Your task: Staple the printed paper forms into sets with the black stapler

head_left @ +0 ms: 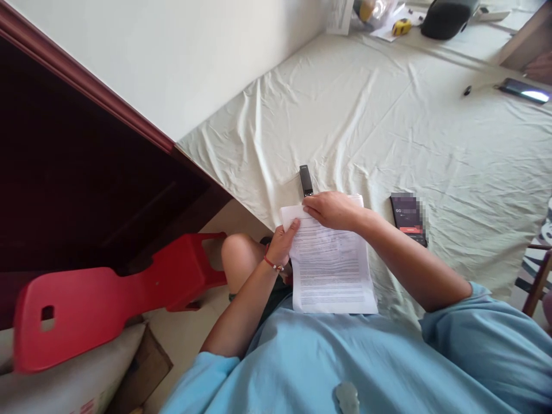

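Note:
A stack of printed paper sheets [332, 270] lies in front of my body, its lower edge against my shirt. My left hand [282, 242] grips the stack's left edge, thumb on top and fingers underneath. My right hand [330, 210] reaches across the top edge. Its fingers are bent together at the upper left part of the sheets, and the fingertips are partly hidden. Just beyond those fingers a slim black device [306, 179] lies on the cloth, its near end close to the paper.
A pale wrinkled sheet [310, 115] covers the surface. To the right lies a phone [407, 218] with a lit screen. Farther off are a yellow tape measure [401, 26], a black rounded object [448, 17] and another dark device [524, 90]. A red plastic chair [73, 310] stands left.

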A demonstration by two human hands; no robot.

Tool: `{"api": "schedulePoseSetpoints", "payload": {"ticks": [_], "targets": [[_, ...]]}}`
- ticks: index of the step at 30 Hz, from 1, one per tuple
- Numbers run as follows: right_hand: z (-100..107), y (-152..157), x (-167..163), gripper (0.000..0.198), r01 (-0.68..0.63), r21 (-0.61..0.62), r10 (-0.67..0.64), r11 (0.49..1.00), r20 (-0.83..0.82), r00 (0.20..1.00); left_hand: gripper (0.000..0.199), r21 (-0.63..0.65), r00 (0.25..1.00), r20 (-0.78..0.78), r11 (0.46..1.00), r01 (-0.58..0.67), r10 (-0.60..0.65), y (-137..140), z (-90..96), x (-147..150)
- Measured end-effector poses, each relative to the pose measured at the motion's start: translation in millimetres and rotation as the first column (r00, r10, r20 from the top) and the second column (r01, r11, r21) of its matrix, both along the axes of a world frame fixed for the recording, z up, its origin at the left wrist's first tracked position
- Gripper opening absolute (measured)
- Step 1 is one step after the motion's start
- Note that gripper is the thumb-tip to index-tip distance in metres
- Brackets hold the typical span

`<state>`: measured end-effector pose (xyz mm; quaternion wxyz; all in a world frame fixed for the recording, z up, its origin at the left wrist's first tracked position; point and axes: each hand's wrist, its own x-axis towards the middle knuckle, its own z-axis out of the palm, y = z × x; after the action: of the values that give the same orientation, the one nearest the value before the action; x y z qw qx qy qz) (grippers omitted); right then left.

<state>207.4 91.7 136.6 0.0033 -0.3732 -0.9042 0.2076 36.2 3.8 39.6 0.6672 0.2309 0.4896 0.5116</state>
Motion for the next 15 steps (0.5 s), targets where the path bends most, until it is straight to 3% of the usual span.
{"api": "schedulePoseSetpoints", "payload": {"ticks": [5,15], "targets": [[-7.5,10.8,-0.1,0.033,0.013,0.110,-0.006,0.994,-0.067,0.998,0.062,0.027,0.999,-0.034,1.000,0.014,-0.013,21.2,2.3,1.5],[-17.0,22.7,-3.5,0.033,-0.058,-0.086,0.049,0.995,-0.098,0.994,0.048,0.039,0.988,-0.057,0.989,0.144,-0.142,44.1,3.1,6.3]]}}
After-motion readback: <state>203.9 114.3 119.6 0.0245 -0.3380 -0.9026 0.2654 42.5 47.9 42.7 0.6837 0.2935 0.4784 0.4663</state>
